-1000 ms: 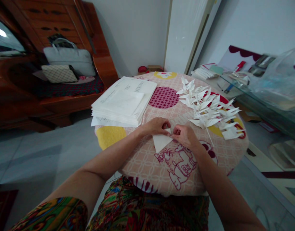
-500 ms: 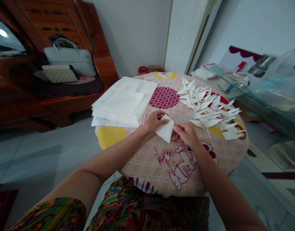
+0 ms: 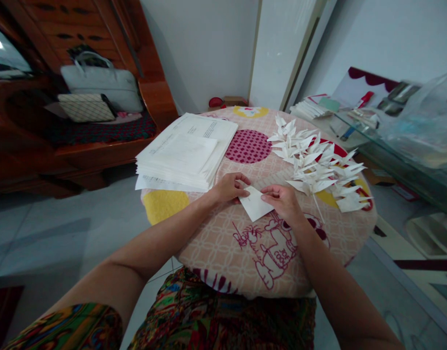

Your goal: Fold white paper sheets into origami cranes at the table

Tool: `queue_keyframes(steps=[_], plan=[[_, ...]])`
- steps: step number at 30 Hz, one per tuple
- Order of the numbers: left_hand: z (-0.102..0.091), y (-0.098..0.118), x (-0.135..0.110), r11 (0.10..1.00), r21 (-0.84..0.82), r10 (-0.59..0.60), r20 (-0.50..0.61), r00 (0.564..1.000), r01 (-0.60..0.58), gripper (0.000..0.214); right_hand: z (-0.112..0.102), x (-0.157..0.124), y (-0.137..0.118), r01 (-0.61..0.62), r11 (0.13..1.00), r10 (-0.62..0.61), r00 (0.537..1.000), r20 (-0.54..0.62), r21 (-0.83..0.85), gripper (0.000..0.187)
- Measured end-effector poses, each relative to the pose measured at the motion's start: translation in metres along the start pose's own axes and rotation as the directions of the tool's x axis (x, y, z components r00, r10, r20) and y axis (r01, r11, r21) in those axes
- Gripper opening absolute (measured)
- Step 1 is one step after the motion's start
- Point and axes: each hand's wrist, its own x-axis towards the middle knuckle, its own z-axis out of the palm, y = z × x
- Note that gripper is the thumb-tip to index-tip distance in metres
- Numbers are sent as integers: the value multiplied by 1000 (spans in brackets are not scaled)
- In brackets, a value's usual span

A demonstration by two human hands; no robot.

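A small square of folded white paper [image 3: 256, 206] lies between my hands, one corner pointing toward me. My left hand [image 3: 231, 187] grips its left edge, thumb on top. On the right edge, my right hand [image 3: 283, 199] pinches the paper between thumb and fingers. The undersides of the fingers are hidden. Close by on the right is a cluster of folded white paper cranes [image 3: 311, 160] with pointed wings. To the left, a thick stack of printed paper sheets [image 3: 172, 165] carries a smaller blank pile [image 3: 189, 151] on top.
A patterned cloth covers the round table [image 3: 216, 243]. Beyond its right side stands a glass-topped shelf [image 3: 391, 155] with a plastic bag [image 3: 423, 121] and papers. A wooden bench [image 3: 158, 107] with a pale handbag [image 3: 103, 85] is at the left.
The folded paper has changed from a kite-like, pointed shape to a flat square. My right hand has moved slightly left onto its edge, and the left hand has shifted slightly down.
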Motion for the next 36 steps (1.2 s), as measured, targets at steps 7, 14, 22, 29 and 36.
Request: queue_keyframes(steps=[7, 14, 22, 29, 36], plan=[[-1, -1, -8, 768, 584, 385, -95, 918, -262, 22, 6, -8, -10, 188, 756, -250, 968, -11, -626, 4], [-2, -3, -26, 605, 589, 505, 236, 830, -536, 26, 10, -12, -9, 485, 570, -433, 864, 259, -663, 25], [-12, -3, -33, 573, 502, 500, 413, 761, -648, 19, 1, -13, -9, 547, 691, -410, 835, 367, -472, 32], [-12, -4, -35, 445, 553, 508, 492, 707, -704, 22, -3, -13, -13, 588, 688, -406, 798, 446, -426, 17], [-3, -1, -40, 290, 588, 519, 566, 641, -755, 25, -1, -18, -15, 602, 637, -398, 792, 464, -481, 15]])
